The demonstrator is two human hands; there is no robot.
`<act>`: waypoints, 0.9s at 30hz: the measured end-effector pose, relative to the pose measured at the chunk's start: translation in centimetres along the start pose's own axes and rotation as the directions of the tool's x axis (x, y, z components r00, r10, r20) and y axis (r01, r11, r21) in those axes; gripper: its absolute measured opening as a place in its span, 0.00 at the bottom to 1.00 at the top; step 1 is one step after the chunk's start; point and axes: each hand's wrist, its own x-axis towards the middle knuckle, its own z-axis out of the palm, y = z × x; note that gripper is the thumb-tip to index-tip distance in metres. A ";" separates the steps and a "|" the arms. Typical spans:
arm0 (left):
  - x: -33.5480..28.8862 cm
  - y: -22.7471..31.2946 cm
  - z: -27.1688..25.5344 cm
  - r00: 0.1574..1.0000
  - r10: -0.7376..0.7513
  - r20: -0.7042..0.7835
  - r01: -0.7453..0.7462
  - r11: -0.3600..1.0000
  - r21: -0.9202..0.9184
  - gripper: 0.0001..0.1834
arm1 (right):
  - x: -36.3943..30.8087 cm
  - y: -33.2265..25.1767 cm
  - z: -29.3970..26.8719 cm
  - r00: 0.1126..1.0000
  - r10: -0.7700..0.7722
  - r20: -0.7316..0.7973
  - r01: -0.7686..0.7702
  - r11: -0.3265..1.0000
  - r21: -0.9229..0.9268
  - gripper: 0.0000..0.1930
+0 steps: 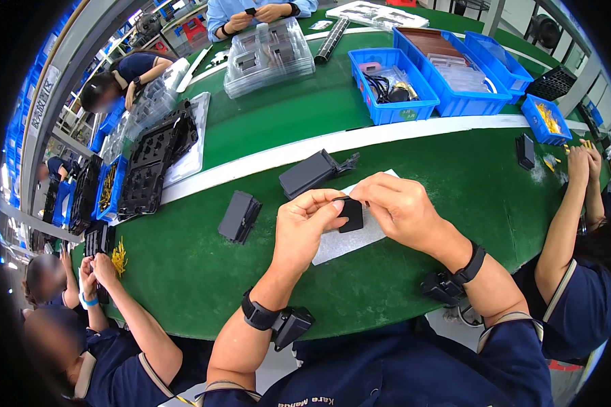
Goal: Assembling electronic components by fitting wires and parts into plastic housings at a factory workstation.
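Note:
A small flat black square piece with rounded corners is held up in front of me, above a white sheet on the green table. My left hand grips its left side between thumb and fingers, with fingertips showing across its face. At the piece's upper edge, my right hand is closed in a pinch. Whether anything smaller sits between those fingertips is hidden. Beyond my hands lies a stack of dark grey flat pieces, and a shorter dark grey stack lies left of my left hand.
A white strip crosses the table. Past it stand clear plastic trays, a blue bin with cables and a larger blue bin. A black molded tray is at left. Co-workers' hands work on both sides.

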 end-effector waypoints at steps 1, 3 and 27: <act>0.0 -0.1 0.0 1.000 -0.010 -0.003 0.010 0.999 -0.039 0.09 | 0.0 0.1 0.0 1.000 0.000 -0.001 0.000 1.000 -0.001 0.07; 0.0 0.2 -0.3 1.000 -0.019 0.020 0.021 0.995 -0.094 0.10 | -0.1 0.4 0.0 0.999 -0.033 0.000 0.033 0.999 -0.037 0.09; -0.7 0.3 1.1 0.993 0.105 0.043 -0.110 0.984 0.140 0.13 | 0.2 -0.3 -1.3 0.992 0.118 0.050 -0.117 0.993 -0.029 0.02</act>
